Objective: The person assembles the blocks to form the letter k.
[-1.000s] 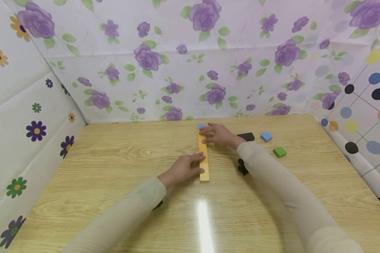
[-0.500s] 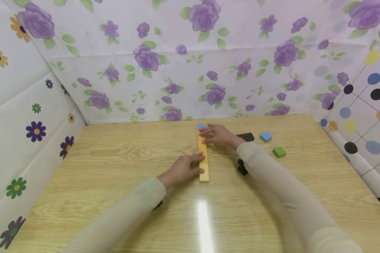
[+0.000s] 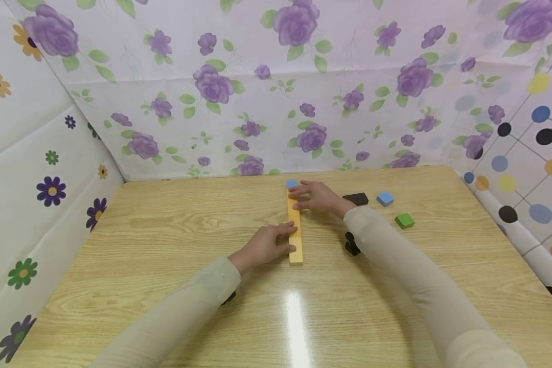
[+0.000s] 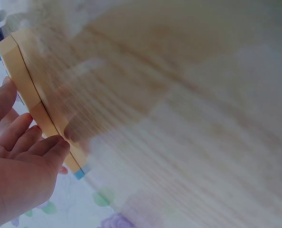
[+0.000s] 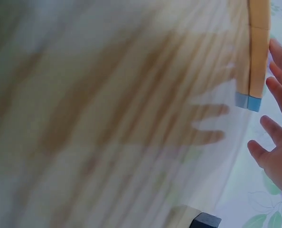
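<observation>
A straight row of flat blocks runs away from me at mid-table in the head view. Its far end is a blue block (image 3: 292, 183), followed by an orange block (image 3: 293, 208) and a pale yellow block (image 3: 296, 256) nearest me. My left hand (image 3: 263, 245) touches the near half of the row from the left, fingers extended and thumb on the yellow part. From the right, my right hand (image 3: 319, 198) lies over the far half with its fingers spread. The right wrist view has the right hand's fingers (image 5: 276, 88) beside the row, close to its blue end.
To the right of the row lie a black block (image 3: 360, 199), a loose blue block (image 3: 385, 199) and a green block (image 3: 405, 221). A small black object (image 3: 351, 244) shows beside the right sleeve. Flower-patterned cloth (image 3: 239, 102) stands behind the wooden table (image 3: 188, 214).
</observation>
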`<state>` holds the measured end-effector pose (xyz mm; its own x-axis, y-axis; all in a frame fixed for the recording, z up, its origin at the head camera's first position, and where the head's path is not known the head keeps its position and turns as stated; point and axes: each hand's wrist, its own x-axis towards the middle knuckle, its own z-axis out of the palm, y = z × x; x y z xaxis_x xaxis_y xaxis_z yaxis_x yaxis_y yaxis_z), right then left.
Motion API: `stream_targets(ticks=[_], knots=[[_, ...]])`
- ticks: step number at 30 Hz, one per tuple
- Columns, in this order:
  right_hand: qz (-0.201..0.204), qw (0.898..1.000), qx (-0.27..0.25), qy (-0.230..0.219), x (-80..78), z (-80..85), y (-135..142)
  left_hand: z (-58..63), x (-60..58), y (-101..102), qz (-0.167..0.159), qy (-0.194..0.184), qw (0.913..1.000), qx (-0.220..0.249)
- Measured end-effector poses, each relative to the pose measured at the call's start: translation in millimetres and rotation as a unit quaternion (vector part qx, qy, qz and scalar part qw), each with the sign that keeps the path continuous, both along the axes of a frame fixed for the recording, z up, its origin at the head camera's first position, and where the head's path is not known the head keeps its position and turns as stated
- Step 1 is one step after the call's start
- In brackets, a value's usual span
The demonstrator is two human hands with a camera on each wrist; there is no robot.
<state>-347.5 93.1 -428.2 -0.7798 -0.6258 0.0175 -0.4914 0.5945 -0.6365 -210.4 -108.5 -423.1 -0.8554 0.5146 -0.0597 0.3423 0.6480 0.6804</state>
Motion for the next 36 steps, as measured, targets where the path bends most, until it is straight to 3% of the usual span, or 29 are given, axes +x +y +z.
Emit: stream_targets(ticks=[6,21,27,36], knots=[[-0.041,0.998,-0.028,0.03,-8.7,2.1,3.4,-0.7,-1.9,1.0,-0.006,0.008,0.9999,0.0],[-0.032,0.999,-0.004,0.037,-12.3,4.7,5.8,-1.9,-4.3,3.8,-0.011,0.007,0.9999,0.001],[-0.072,0.996,-0.045,0.008,-11.1,17.7,14.4,-0.6,-2.1,2.9,-0.008,0.001,1.0,-0.001],[-0.063,0.995,-0.076,0.028,-6.6,33.2,42.4,-1.6,-0.1,-0.1,-0.003,0.006,1.0,-0.002]])
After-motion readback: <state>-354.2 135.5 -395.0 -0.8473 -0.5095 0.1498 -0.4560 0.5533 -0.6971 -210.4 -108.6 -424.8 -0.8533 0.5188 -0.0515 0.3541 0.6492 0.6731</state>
